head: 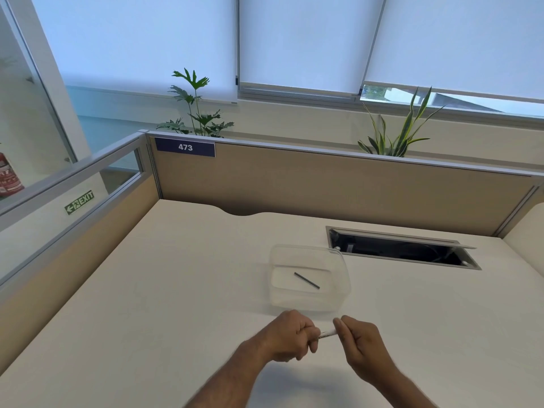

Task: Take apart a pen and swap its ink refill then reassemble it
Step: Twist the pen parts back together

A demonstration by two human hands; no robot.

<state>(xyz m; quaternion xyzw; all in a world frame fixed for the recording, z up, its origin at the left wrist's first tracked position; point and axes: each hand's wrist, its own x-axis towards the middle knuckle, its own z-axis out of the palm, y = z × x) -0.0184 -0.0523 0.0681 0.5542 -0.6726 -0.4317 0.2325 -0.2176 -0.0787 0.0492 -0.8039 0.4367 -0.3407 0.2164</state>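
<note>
Both hands meet low over the white desk, just in front of a clear plastic box. My left hand (290,337) is closed in a fist around one end of a pale pen (326,334). My right hand (357,341) pinches the pen's other end with its fingertips. Only a short stretch of the barrel shows between the two hands; the rest is hidden by fingers. Inside the clear box (343,293) a thin dark ink refill (306,280) lies slanted on the bottom.
The white desk (176,290) is fenced by beige partition walls (323,184) at the back and left. An open cable hatch (403,248) is sunk into the desk behind and right of the box. Two plants stand beyond the partition.
</note>
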